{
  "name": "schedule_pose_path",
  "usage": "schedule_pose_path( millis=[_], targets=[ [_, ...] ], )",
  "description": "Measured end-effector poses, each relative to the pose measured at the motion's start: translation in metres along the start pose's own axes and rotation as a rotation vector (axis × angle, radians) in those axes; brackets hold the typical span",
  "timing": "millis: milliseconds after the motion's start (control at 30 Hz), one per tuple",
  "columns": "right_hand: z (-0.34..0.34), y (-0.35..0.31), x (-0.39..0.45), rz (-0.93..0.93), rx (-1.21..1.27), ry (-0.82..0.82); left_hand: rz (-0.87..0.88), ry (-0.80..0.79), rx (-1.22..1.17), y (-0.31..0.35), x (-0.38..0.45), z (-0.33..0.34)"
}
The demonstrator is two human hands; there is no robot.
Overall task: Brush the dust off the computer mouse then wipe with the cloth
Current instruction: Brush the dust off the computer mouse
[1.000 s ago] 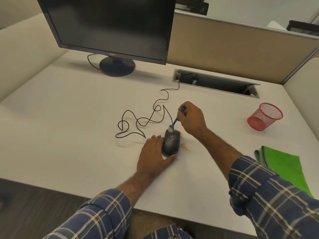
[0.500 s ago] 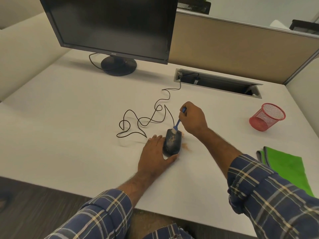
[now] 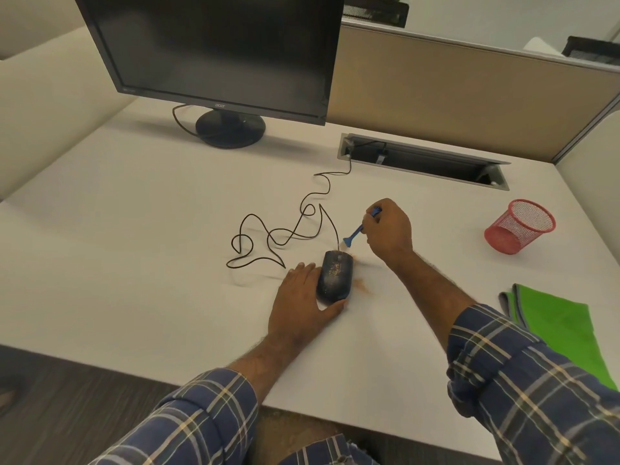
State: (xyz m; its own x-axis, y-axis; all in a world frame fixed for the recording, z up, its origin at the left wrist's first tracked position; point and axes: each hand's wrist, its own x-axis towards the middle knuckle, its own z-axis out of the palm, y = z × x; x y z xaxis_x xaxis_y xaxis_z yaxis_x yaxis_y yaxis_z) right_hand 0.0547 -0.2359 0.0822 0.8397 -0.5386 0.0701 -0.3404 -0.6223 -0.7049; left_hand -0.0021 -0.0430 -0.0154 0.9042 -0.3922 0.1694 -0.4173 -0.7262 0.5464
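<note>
A black wired mouse [image 3: 334,276] speckled with tan dust lies on the white desk [image 3: 134,236]. My left hand [image 3: 302,303] lies flat against its left side, thumb curled round its near end. My right hand [image 3: 389,229] grips a small blue brush [image 3: 356,233]; its pale bristles hover just above the mouse's far end. A smear of brown dust [image 3: 362,285] lies on the desk right of the mouse. A folded green cloth [image 3: 563,330] rests at the desk's right edge.
The mouse cable [image 3: 285,229] loops across the desk to a cable slot [image 3: 422,161]. A black monitor [image 3: 214,52] stands at the back left. A red mesh cup [image 3: 520,226] lies tipped on the right. A partition [image 3: 469,95] borders the back.
The brush has lifted from the mouse's far end and moved slightly back and right with my right hand. More dust lies on the desk to the mouse's right. My left hand stayed put.
</note>
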Motion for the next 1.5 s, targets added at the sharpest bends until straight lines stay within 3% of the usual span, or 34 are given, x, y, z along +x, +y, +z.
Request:
schedule_pose_path(
  millis=[233,400,500,600,700,800,900,1000,1100,1300,1500],
  targets=[
    [-0.005,0.009,-0.001,-0.019,-0.044,0.077,0.002,-0.015,-0.002,-0.001,0.000,0.000],
    [-0.001,0.007,-0.004,0.010,-0.029,-0.018,-0.007,-0.018,-0.013,-0.001,0.001,0.000],
    [-0.005,0.011,-0.006,-0.023,-0.089,0.044,-0.002,-0.016,-0.007,-0.001,0.001,0.000],
    [-0.008,0.009,-0.009,-0.027,-0.009,0.085,-0.006,-0.014,-0.006,-0.001,0.001,0.001],
    [-0.008,0.007,-0.015,0.012,0.102,0.002,-0.001,-0.009,-0.008,-0.001,0.000,0.001],
    [-0.010,0.009,-0.022,-0.021,-0.016,0.039,-0.004,-0.009,-0.014,-0.001,0.001,0.001],
    [-0.014,0.002,-0.031,-0.108,0.042,0.093,-0.010,-0.019,-0.006,-0.002,0.001,0.001],
    [-0.015,-0.008,-0.040,-0.173,0.125,-0.020,-0.016,-0.031,0.001,-0.002,0.001,0.001],
    [-0.012,-0.014,-0.044,-0.215,0.010,-0.184,-0.017,-0.034,0.005,-0.001,0.001,0.001],
    [-0.016,-0.015,-0.041,-0.226,0.019,-0.086,-0.023,-0.039,0.007,0.000,0.002,0.001],
    [-0.015,-0.014,-0.042,-0.203,-0.064,-0.128,-0.024,-0.044,0.015,0.000,0.002,0.001]
  ],
)
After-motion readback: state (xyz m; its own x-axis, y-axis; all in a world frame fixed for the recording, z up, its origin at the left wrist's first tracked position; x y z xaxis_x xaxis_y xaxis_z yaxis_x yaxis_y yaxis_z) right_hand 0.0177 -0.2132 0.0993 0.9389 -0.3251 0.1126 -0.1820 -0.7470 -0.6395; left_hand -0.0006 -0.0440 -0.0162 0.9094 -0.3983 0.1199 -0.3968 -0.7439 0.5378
